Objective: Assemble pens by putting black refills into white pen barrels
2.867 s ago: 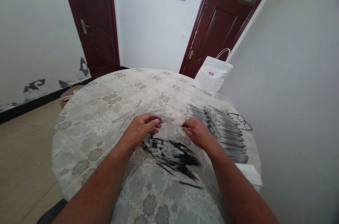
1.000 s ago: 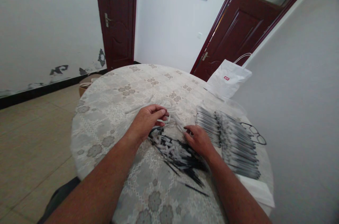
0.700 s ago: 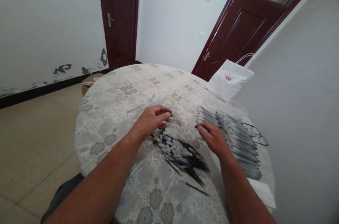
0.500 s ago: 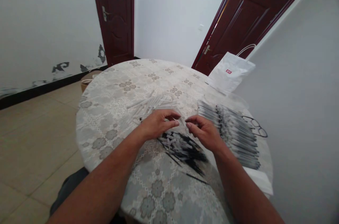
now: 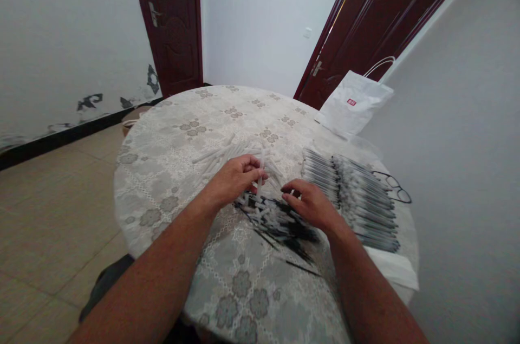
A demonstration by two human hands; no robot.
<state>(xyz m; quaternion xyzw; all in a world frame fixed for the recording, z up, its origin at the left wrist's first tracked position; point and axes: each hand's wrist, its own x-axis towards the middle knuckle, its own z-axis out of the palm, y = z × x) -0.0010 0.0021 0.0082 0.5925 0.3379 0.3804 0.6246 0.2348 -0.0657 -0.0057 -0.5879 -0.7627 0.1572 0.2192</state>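
Note:
My left hand (image 5: 244, 175) is closed, pinching a whitish pen barrel (image 5: 260, 170) upright between thumb and fingers. Behind it lies a loose heap of similar white barrels (image 5: 219, 155), partly covered by the hand. My right hand (image 5: 304, 200) hovers at the right side of a pile of black and white pen parts (image 5: 280, 219); its thumb and index finger curve with a small gap, and nothing shows between them. Beyond my right hand, finished-looking pens (image 5: 365, 200) lie side by side in rows.
A round table with a patterned lace cloth (image 5: 239, 284) holds everything. A pair of glasses (image 5: 394, 188) lies past the pen rows, close to the wall. A white paper bag (image 5: 355, 103) stands at the back right, and a folded white item (image 5: 392, 268) rests at the right edge.
My hands have moved apart; the left has drawn slightly left with the barrel now standing upright in it. The right stays near the black pile. The view has tilted slightly.

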